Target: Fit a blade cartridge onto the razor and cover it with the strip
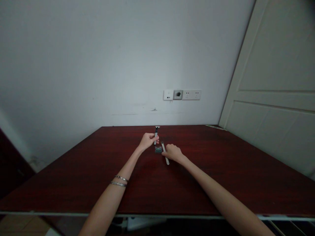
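My left hand [148,141] is closed around a slim dark tool with a metal head [156,130], held upright over the far middle of the dark red table [73,177]. My right hand [173,152] is closed on a thin white stick-like tool [167,160] that slants toward me. Between the two hands a small dark block-shaped object [158,149] lies on the table, touching or very near the fingers. Two bracelets [119,181] circle my left forearm.
A white wall rises behind the table with a row of sockets [182,94]. A pale panelled door [275,98] stands at the right. The table's near edge has a light metal strip [157,215].
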Tool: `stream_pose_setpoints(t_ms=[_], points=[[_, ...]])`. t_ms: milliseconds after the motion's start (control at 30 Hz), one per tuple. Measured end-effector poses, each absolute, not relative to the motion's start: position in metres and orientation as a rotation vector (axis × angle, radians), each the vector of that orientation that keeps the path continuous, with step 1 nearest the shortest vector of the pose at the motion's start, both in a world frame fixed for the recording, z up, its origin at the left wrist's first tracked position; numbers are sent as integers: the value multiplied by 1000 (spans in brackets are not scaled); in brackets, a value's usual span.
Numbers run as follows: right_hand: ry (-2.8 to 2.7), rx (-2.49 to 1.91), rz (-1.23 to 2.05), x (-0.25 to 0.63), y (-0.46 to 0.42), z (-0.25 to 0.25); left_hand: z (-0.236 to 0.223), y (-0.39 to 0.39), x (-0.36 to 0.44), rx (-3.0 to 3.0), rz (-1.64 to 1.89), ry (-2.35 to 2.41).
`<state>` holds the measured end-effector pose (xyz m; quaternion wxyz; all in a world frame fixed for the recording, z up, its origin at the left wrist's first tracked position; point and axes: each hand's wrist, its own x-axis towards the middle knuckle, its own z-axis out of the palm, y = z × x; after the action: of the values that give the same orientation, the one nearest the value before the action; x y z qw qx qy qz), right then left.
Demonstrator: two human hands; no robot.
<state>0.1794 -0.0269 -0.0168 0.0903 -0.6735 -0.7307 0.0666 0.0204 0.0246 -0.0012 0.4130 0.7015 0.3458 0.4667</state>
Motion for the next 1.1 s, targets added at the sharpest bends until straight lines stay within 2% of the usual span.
stream_pose_setpoints(t_ms=[200, 400, 600, 767, 1100], points=[[-2116, -1882, 186, 191, -19, -13, -4, 27, 16, 1760, 1166, 899], [-2056, -1621, 169, 214, -24, 18, -9, 29, 15, 1850, 1176, 839], [-1979, -1215, 517, 239, -34, 41, -16, 28, 18, 2013, 1142, 842], [-2086, -1001, 231, 252, -39, 46, -14, 18, 14, 2095, 1150, 864], [-2314, -1096, -156, 242, -60, 53, -8, -1, 13, 2355, 1128, 1020]])
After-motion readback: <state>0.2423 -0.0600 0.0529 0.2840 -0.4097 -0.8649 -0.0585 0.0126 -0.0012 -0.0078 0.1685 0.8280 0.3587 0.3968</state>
